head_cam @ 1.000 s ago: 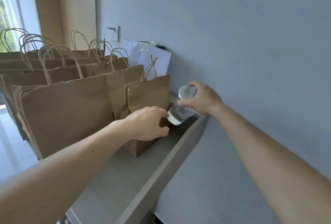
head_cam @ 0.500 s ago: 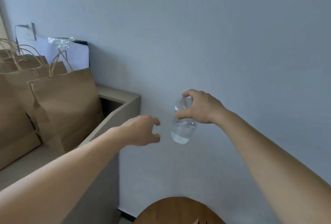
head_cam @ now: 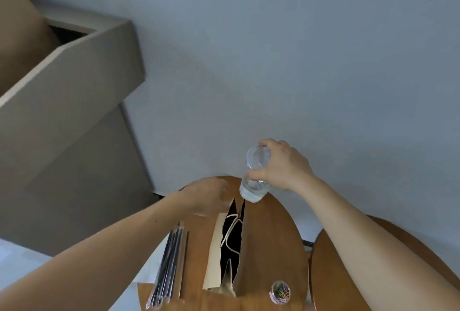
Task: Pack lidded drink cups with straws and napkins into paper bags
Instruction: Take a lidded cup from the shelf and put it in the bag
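- A grey cabinet (head_cam: 69, 101) stands at far left.
- Dark straws (head_cam: 169, 261) lie on the round wooden tabletop (head_cam: 281, 236), just left of the bag.
- The left hand (head_cam: 209, 196) is at the paper bag (head_cam: 249, 256)'s far rim, fingers curled; blur hides whether they grip it.
- The bag stands open.
- 1 clear lidded cup (head_cam: 256, 179) hangs tilted just above the bag's mouth, gripped by the right hand (head_cam: 283, 169)'s fingers and thumb.
- 1 tub of paper clips (head_cam: 280, 291) sits right of the bag.
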Demonstrator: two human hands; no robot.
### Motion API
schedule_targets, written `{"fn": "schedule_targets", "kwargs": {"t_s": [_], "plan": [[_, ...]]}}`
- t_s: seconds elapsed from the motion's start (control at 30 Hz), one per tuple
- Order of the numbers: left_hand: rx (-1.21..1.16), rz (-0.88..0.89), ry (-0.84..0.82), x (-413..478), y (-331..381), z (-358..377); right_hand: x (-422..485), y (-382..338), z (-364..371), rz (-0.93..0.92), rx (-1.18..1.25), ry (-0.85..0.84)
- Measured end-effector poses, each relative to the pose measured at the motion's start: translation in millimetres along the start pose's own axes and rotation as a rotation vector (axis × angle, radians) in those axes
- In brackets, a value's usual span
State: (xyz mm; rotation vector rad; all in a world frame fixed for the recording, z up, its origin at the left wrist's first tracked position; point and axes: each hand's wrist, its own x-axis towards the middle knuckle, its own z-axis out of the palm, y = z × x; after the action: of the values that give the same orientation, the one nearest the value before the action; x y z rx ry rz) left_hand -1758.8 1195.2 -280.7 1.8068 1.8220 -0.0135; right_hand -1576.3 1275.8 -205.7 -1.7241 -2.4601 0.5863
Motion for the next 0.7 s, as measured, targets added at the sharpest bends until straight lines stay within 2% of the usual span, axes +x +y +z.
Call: {"fn": "schedule_targets", "kwargs": {"t_s": [0.27, 0.53, 0.7], "plan": [[-0.046, -0.117, -0.220, -11, -18, 87, 2, 13, 53, -0.006, 0.118, -0.010], [-0.138, -0.269, -0.156, -12, -7, 119, -8, 8, 85, 0.045, 0.192, 0.006], [-0.093, -0.311, -0.092, -4, -1, 123, -14, 16, 89, 0.102, 0.221, 0.060]]}}
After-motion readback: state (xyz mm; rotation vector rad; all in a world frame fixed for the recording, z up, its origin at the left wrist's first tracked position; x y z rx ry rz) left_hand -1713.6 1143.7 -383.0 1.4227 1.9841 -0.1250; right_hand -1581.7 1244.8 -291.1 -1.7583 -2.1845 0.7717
